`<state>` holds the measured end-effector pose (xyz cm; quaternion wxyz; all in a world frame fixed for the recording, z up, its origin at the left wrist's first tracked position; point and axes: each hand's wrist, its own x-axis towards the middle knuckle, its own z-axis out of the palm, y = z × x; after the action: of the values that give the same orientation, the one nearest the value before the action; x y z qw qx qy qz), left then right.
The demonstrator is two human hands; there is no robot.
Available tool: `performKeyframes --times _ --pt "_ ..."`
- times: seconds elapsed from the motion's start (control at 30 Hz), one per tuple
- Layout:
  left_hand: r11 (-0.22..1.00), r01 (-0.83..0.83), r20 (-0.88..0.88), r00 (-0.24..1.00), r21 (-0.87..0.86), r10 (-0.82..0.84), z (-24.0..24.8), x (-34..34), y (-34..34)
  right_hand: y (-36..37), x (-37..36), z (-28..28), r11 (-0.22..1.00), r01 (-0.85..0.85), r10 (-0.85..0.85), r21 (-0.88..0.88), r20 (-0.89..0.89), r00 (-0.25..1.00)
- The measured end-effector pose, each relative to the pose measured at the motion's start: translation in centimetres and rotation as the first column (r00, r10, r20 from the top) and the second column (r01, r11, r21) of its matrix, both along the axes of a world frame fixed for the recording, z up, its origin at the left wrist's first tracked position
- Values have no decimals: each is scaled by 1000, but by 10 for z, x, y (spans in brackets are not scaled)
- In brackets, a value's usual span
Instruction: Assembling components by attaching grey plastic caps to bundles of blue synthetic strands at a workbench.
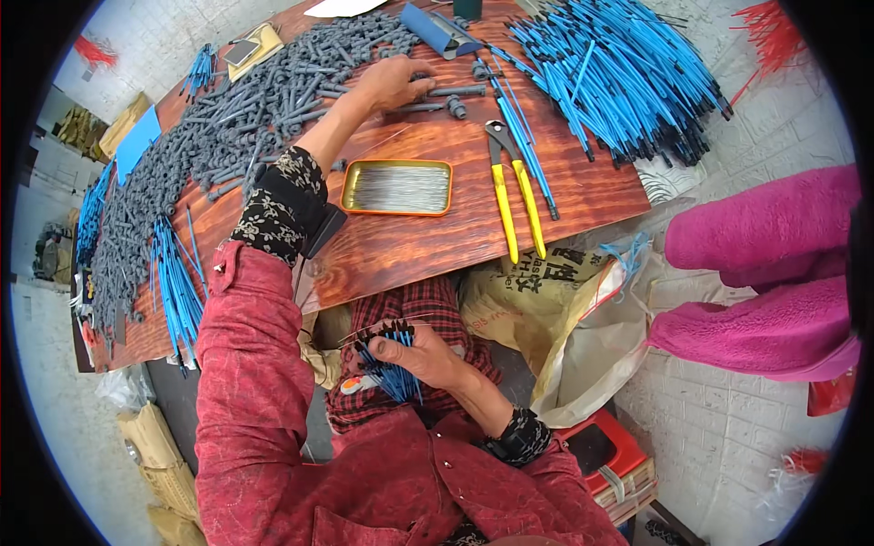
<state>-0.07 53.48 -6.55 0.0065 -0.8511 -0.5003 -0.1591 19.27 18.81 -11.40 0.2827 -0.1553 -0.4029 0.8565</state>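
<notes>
My left hand (397,84) reaches across the table to the near edge of a big heap of grey bolt-shaped plastic pieces (273,96). Its fingers curl in around one of these pieces, which they partly hide. Down at my lap, my right hand (414,358) is closed around a bundle of thin blue rods (398,380) with black ends pointing up toward the table. Thin wires stick out by the bundle. Between my hands, on the table, lies an orange-rimmed tin (344,189) of fine silvery wires (401,187).
Yellow-handled pliers (510,196) lie right of the tin, beside a few loose blue rods (533,155). A large stack of blue rods (619,77) covers the far right. The wooden table's (364,264) front edge is above my lap. An open white sack (592,355) stands at right.
</notes>
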Motion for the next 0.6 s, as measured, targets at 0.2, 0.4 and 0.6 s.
performKeyframes --times 0.2,0.4,0.6 --pt "999 41 50 998 -11 -41 4 -5 5 6 5 -6 1000 1 -3 -27 -53 999" --pt "994 104 64 992 27 -105 2 -13 -14 0 4 -6 999 -10 7 -37 -70 997" --pt "997 51 147 987 52 -59 32 -33 -39 -7 4 1 1000 10 -11 -15 -77 997"
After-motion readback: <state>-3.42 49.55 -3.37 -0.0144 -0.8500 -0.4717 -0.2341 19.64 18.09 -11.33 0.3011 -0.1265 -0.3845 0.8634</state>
